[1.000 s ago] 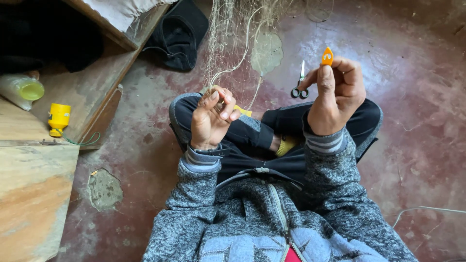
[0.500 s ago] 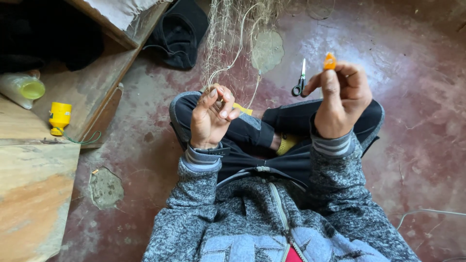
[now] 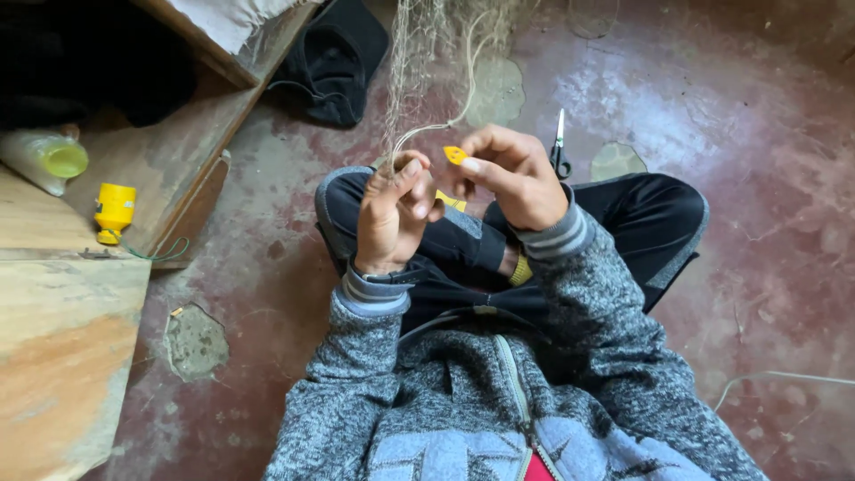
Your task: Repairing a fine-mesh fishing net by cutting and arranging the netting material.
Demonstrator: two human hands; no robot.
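The fishing net (image 3: 427, 53) hangs in front of the seated person, its pale mesh gathering down into a bunch of strands held above the crossed legs. The left hand (image 3: 392, 214) closes its fingers (image 3: 405, 174) around that bunch, thumb pressed against the strands, so the mesh is drawn taut from above. The right hand (image 3: 512, 178) pinches a small yellow netting needle (image 3: 455, 155) between thumb and forefinger, its tip pointing toward the left hand and just beside the gripped strands.

To do this well, the left hand should probably keep the mesh tight and one loop open, so the needle can pass cleanly without snagging neighbouring threads. The needle is best guided by the fingertips alone, with the twine kept free of the sleeve cuffs. Whether twine trails from the needle cannot be told.

A pair of scissors (image 3: 559, 147) lies on the reddish floor (image 3: 712, 134) just beyond the right hand, within easy reach. Farther off to the left, a yellow spool (image 3: 115, 212) and a pale bottle (image 3: 44, 160) rest on a wooden board (image 3: 53, 356), and a dark cap (image 3: 334, 58) lies near the net.
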